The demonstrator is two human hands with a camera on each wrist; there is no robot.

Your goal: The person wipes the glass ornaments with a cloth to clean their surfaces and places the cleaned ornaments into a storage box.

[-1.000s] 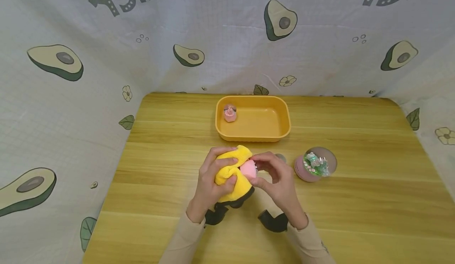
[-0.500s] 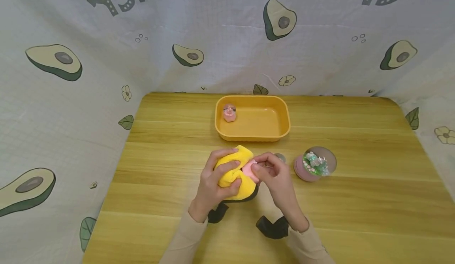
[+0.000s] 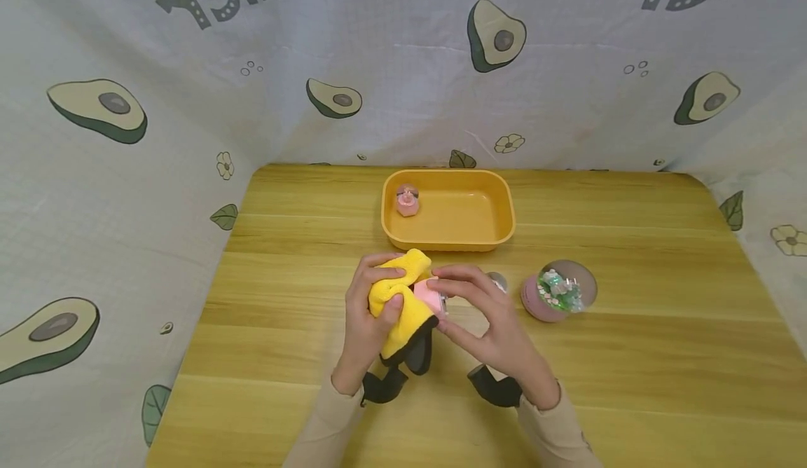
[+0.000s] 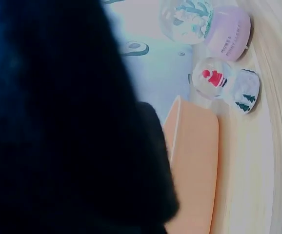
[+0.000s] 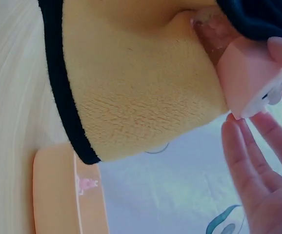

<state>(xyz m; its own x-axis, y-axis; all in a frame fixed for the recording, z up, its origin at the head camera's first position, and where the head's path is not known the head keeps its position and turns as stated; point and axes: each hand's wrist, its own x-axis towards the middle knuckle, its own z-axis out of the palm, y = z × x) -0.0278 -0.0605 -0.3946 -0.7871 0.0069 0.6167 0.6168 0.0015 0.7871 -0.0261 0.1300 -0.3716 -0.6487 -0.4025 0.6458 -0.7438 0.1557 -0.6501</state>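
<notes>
My left hand (image 3: 362, 317) grips a yellow plush cloth (image 3: 406, 324) with a dark edge and dark underside. Folded in the cloth is a small snow globe with a pink base (image 3: 429, 295); its clear dome shows only partly in the right wrist view. Against that base (image 5: 248, 73) lie the thumb and fingertips of my right hand (image 3: 501, 328), holding it from the right side. White figures stick out from the base's edge. In the left wrist view, dark fabric (image 4: 82, 122) fills much of the picture and hides the left hand.
Behind the hands stands a yellow-orange tray (image 3: 450, 245) with a small pink globe (image 3: 407, 200) at its left end. To the right are a larger snow globe on a pinkish-purple base (image 3: 547, 303) and a smaller Santa snow globe (image 4: 211, 79), partly hidden by the right hand in the head view.
Both hands shift slightly left with the cloth and the snow globe. The pink base has turned, and the right hand's fingers now reach wider around it. More of the dark underside shows.
</notes>
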